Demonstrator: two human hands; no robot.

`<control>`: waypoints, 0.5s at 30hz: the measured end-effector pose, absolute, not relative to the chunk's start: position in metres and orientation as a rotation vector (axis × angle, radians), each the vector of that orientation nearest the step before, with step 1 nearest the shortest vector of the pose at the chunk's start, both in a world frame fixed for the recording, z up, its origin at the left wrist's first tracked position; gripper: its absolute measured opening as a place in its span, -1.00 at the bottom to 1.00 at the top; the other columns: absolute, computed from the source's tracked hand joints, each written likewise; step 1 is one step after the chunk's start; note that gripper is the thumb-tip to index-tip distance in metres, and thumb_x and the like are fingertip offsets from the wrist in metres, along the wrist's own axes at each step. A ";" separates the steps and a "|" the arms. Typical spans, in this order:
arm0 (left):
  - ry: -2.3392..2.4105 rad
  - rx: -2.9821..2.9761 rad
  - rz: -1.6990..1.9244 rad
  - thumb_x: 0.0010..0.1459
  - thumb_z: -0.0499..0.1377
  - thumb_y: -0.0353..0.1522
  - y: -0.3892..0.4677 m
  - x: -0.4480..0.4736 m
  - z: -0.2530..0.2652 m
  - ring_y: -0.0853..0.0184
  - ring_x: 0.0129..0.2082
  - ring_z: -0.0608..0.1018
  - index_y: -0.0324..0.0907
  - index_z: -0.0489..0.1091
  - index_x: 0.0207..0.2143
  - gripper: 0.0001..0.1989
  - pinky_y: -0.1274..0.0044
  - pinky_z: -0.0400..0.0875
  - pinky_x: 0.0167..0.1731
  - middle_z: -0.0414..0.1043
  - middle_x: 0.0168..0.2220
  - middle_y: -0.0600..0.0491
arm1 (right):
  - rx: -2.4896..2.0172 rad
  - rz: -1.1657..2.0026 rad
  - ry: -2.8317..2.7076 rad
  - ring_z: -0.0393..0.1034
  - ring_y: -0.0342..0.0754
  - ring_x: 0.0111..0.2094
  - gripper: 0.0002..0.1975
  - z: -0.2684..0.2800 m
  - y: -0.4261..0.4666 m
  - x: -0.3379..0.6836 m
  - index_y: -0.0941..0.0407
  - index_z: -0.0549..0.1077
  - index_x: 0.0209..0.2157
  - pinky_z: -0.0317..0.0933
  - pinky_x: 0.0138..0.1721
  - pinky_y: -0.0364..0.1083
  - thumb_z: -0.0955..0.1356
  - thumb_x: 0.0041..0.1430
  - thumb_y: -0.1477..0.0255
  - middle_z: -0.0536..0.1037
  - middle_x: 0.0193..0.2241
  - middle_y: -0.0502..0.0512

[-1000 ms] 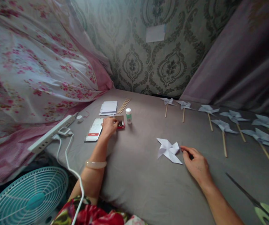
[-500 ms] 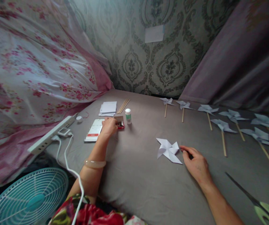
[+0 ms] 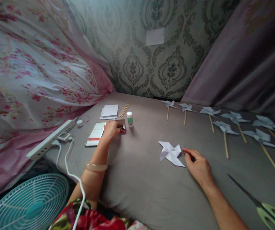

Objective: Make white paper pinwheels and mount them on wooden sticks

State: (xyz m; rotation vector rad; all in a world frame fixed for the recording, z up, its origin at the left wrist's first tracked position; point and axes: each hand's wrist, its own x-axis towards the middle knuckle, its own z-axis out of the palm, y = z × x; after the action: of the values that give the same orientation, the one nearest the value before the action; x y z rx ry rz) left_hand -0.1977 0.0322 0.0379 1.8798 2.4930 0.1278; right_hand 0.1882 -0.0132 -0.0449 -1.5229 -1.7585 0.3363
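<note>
My left hand [image 3: 112, 129] reaches into a small open red box [image 3: 122, 128] with small dark items in it. Its fingers are bent together, and their tips are partly hidden. Flat on the grey sheet lies a white folded paper pinwheel [image 3: 171, 154] without a stick. Just at its right tip is my right hand [image 3: 198, 166], thumb and forefinger pinched together. What is between them is too small to make out. A phone [image 3: 96, 134] with a lit screen lies beside the left hand, and a small white-capped glue bottle [image 3: 130, 119] stands behind the box.
Several finished pinwheels on sticks [image 3: 225, 127] lie along the right. Green-handled scissors [image 3: 259, 204] are at the lower right. Paper squares [image 3: 110, 111] and wooden sticks [image 3: 125, 109] lie at the back. A power strip [image 3: 51, 140], white cable [image 3: 76, 175] and blue fan [image 3: 29, 204] are left.
The view has shifted slightly. Both hands keep nearly the same places, the left at the red box and the right at the pinwheel's tip.
</note>
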 end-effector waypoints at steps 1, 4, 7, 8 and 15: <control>2.499 1.882 0.134 0.06 0.13 -0.30 0.033 -0.198 0.037 0.09 -0.09 0.44 -0.09 0.57 -0.34 -0.78 0.45 0.32 -0.19 0.55 -0.19 -0.04 | -1.526 0.337 -1.754 0.46 0.07 -0.23 -0.68 -0.045 -0.013 0.188 0.10 0.55 -0.29 0.29 -0.12 0.05 0.20 0.10 0.32 0.60 -0.27 0.17; 2.506 1.902 0.166 0.06 0.11 -0.31 0.033 -0.198 0.033 0.08 -0.10 0.45 -0.11 0.56 -0.37 -0.78 0.43 0.33 -0.17 0.55 -0.23 -0.06 | -1.528 0.332 -1.745 0.46 0.06 -0.24 -0.69 -0.043 -0.014 0.185 0.09 0.55 -0.30 0.30 -0.12 0.05 0.20 0.11 0.33 0.60 -0.28 0.16; 2.504 1.925 0.214 0.05 0.10 -0.33 0.034 -0.200 0.029 0.05 -0.12 0.46 -0.14 0.55 -0.42 -0.78 0.38 0.34 -0.17 0.53 -0.25 -0.10 | -1.534 0.320 -1.739 0.45 0.05 -0.23 -0.70 -0.040 -0.014 0.182 0.09 0.55 -0.30 0.30 -0.11 0.04 0.20 0.11 0.37 0.59 -0.28 0.16; 2.514 1.919 0.258 0.03 0.11 -0.33 0.035 -0.201 0.027 0.04 -0.12 0.46 -0.13 0.54 -0.44 -0.80 0.37 0.35 -0.18 0.53 -0.24 -0.11 | -1.542 0.319 -1.734 0.45 0.05 -0.22 -0.70 -0.039 -0.015 0.181 0.08 0.55 -0.29 0.29 -0.10 0.04 0.20 0.12 0.38 0.59 -0.28 0.15; 2.556 1.798 0.517 -0.02 0.10 -0.27 0.036 -0.201 0.030 -0.01 -0.09 0.46 -0.14 0.46 -0.51 -0.82 0.27 0.36 -0.11 0.51 -0.19 -0.14 | -1.563 0.324 -1.707 0.45 0.02 -0.20 -0.71 -0.034 -0.015 0.177 0.06 0.55 -0.31 0.29 -0.09 0.02 0.19 0.11 0.43 0.60 -0.27 0.13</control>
State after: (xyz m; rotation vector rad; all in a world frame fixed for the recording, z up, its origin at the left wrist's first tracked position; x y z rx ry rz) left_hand -0.2013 0.0363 0.0298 1.7980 2.5555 0.5167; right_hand 0.1766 -0.0153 -0.0340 -1.5634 -1.7065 0.3243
